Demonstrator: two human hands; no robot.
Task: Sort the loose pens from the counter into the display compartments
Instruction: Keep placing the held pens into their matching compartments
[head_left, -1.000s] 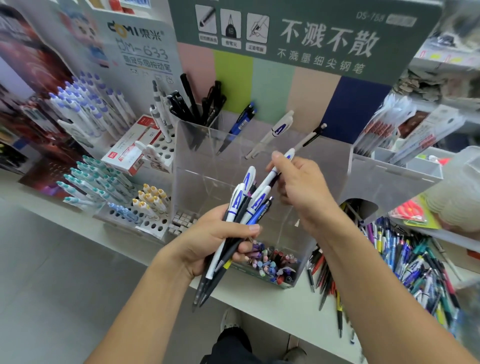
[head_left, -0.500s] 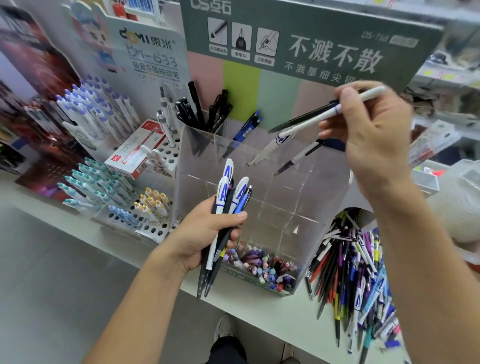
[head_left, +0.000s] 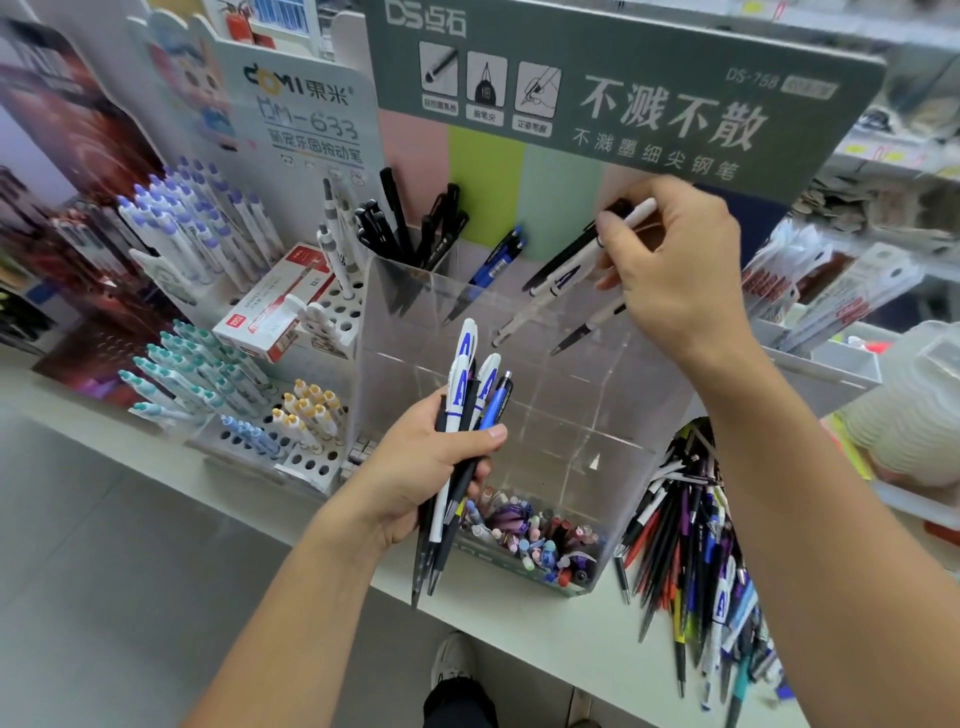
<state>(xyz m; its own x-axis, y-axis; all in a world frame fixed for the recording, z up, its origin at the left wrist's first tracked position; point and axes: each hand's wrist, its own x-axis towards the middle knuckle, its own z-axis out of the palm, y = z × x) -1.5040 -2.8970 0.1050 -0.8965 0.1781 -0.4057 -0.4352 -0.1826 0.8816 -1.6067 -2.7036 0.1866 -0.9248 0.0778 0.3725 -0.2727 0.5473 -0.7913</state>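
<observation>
Pens pinched in right hand fingers over the clear display; pen bundle gripped by left hand.

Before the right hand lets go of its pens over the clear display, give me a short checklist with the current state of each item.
1. Right hand pinches pens: ok, a white pen and a black pen together.
2. Tips point down into the display: ok, both slant down-left.
3. Both pens belong in one compartment: cannot tell; they differ in colour.
4. Target compartment has room: ok, only a few pens there.
5. Left hand grips its bundle firmly: ok.
6. Counter pile finished: not ok, many pens remain.
</observation>
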